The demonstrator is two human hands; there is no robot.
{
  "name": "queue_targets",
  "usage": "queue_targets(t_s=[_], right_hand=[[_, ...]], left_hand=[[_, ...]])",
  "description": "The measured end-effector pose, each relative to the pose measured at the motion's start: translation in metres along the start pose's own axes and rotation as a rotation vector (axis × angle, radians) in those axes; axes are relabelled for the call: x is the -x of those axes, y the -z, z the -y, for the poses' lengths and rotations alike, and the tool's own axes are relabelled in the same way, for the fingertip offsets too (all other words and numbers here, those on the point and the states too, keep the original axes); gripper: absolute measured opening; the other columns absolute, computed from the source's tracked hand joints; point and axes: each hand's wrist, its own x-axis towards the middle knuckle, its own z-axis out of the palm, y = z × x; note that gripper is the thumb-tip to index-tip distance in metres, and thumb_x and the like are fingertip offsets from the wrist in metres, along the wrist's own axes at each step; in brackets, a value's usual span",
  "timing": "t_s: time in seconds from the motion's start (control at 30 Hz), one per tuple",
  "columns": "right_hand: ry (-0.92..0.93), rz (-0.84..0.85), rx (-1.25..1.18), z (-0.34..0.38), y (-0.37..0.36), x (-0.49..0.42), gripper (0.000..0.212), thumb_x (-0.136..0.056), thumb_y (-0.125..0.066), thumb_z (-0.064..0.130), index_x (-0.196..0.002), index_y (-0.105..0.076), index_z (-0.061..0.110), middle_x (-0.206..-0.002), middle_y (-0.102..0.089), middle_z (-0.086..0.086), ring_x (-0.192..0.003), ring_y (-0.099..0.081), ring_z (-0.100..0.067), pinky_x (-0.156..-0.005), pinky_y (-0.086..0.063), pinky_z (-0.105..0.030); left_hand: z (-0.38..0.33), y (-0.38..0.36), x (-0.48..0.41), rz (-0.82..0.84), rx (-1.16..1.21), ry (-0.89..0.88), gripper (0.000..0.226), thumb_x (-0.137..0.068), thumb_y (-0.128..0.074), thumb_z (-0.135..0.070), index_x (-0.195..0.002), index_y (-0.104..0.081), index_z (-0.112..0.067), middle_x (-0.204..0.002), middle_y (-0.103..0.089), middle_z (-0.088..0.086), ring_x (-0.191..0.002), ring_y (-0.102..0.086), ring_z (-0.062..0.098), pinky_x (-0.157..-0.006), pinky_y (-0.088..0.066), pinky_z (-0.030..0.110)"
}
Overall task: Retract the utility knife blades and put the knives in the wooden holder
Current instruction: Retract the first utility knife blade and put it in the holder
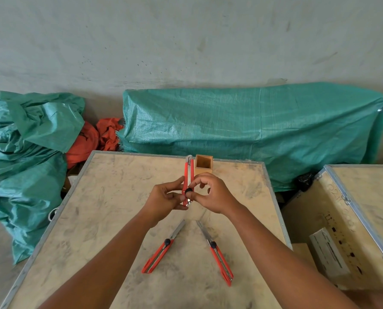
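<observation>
Pinching from both sides, the two hands hold one red utility knife (188, 179) upright above the middle of the crate top (110, 197). The left hand (163, 200) grips its lower body between thumb and fingers; the right hand (213, 194) has thumb and forefinger closed at the black slider knob (188, 191), the other fingers curled loosely. Only a short tip of blade shows at the knife's far end.

Just beyond the knife's tip and slightly right, the wooden holder (203, 165) stands open-mouthed, close against the far edge of the crate top, nothing visible inside it.

Nearer the person, two more knives lie flat between the forearms with blades run out long: the left knife (161, 249) pointing up-right, the right knife (217, 253) pointing up-left, their blade tips near each other but apart.

Bare surface spreads to the left of the hands up to the metal-trimmed edge. A second crate (364, 208) sits off the right edge, and a green tarp (253, 121) lies behind the far edge.
</observation>
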Motion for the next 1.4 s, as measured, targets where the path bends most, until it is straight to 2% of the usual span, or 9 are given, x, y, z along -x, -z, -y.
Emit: queue_targets(t_s=[0.23,0.4,0.53,0.77,0.93,1.03,1.1,1.23,1.4], right_hand=[[-0.037,-0.099,-0.164,-0.014,0.018,-0.029,0.026,-0.091,-0.072,0.018,-0.116,-0.074,0.024,-0.114,-0.074,0.007,-0.094,-0.069,-0.007,-0.085,-0.053,-0.019],[-0.095,-0.132,-0.285,-0.02,0.039,-0.066,0.025,-0.091,-0.071,0.005,-0.113,-0.076,0.016,-0.106,-0.076,0.0,-0.086,-0.072,-0.004,-0.075,-0.06,-0.024],[-0.11,-0.176,-0.351,-0.028,0.058,-0.098,0.027,-0.091,-0.068,0.0,-0.107,-0.077,0.019,-0.098,-0.076,-0.004,-0.083,-0.076,-0.013,-0.075,-0.063,-0.028],[-0.167,-0.338,-0.193,-0.089,0.065,-0.157,0.027,-0.089,-0.071,0.005,-0.104,-0.079,0.025,-0.101,-0.078,0.001,-0.088,-0.075,-0.019,-0.081,-0.064,-0.041],[-0.174,-0.389,-0.037,-0.13,0.044,-0.18,0.022,-0.089,-0.07,0.006,-0.104,-0.079,0.019,-0.104,-0.077,-0.001,-0.087,-0.072,-0.011,-0.084,-0.057,-0.023],[-0.18,-0.376,0.019,-0.152,0.029,-0.191,0.021,-0.089,-0.07,0.005,-0.104,-0.079,0.017,-0.104,-0.076,-0.003,-0.082,-0.069,-0.008,-0.076,-0.048,-0.004],[-0.188,-0.362,0.054,-0.167,0.02,-0.196,0.023,-0.087,-0.07,0.002,-0.102,-0.079,0.017,-0.101,-0.076,-0.004,-0.079,-0.068,-0.008,-0.073,-0.046,-0.002],[-0.163,-0.361,0.112,-0.184,0.008,-0.2,0.023,-0.086,-0.07,0.0,-0.097,-0.08,0.018,-0.095,-0.077,-0.001,-0.084,-0.068,-0.014,-0.079,-0.053,-0.022],[-0.113,-0.365,0.159,-0.192,0.0,-0.199,0.023,-0.084,-0.072,0.0,-0.097,-0.08,0.017,-0.095,-0.074,-0.001,-0.088,-0.065,-0.014,-0.081,-0.052,-0.025]], left_hand=[[-0.006,-0.003,-0.026,0.054,-0.064,-0.029,0.055,-0.089,-0.062,0.012,-0.135,-0.059,-0.016,-0.116,-0.071,0.007,-0.081,-0.074,0.023,-0.072,-0.064,0.035],[-0.019,-0.005,-0.067,0.068,-0.11,-0.079,0.055,-0.09,-0.058,0.014,-0.135,-0.058,-0.018,-0.118,-0.07,0.008,-0.091,-0.073,0.033,-0.076,-0.064,0.04],[-0.031,-0.009,-0.113,0.072,-0.157,-0.127,0.055,-0.09,-0.058,0.012,-0.135,-0.058,-0.021,-0.112,-0.071,-0.002,-0.081,-0.073,0.016,-0.075,-0.064,0.036],[-0.018,-0.015,-0.201,-0.014,-0.373,-0.089,0.052,-0.086,-0.072,-0.007,-0.134,-0.06,-0.023,-0.132,-0.065,-0.001,-0.122,-0.059,0.015,-0.103,-0.049,0.039],[0.02,-0.018,-0.255,0.164,-0.657,0.02,0.097,-0.079,-0.082,-0.019,-0.155,-0.022,-0.021,-0.16,-0.031,0.006,-0.146,-0.031,0.024,-0.115,-0.031,0.037],[0.039,-0.018,-0.279,0.216,-0.745,0.056,0.101,-0.081,-0.08,-0.018,-0.156,-0.012,-0.016,-0.164,-0.017,0.009,-0.151,-0.02,0.025,-0.118,-0.024,0.036],[0.048,-0.016,-0.291,0.245,-0.77,0.099,0.095,-0.083,-0.076,-0.016,-0.156,-0.014,-0.015,-0.163,-0.02,0.01,-0.149,-0.026,0.028,-0.116,-0.029,0.036],[0.059,-0.014,-0.303,0.28,-0.696,0.133,0.089,-0.085,-0.075,-0.011,-0.155,-0.02,-0.013,-0.156,-0.037,0.01,-0.126,-0.054,0.031,-0.098,-0.045,0.029],[0.062,-0.012,-0.305,0.278,-0.647,0.143,0.088,-0.084,-0.075,-0.008,-0.154,-0.022,-0.013,-0.152,-0.043,0.008,-0.109,-0.061,0.027,-0.091,-0.049,0.033]])
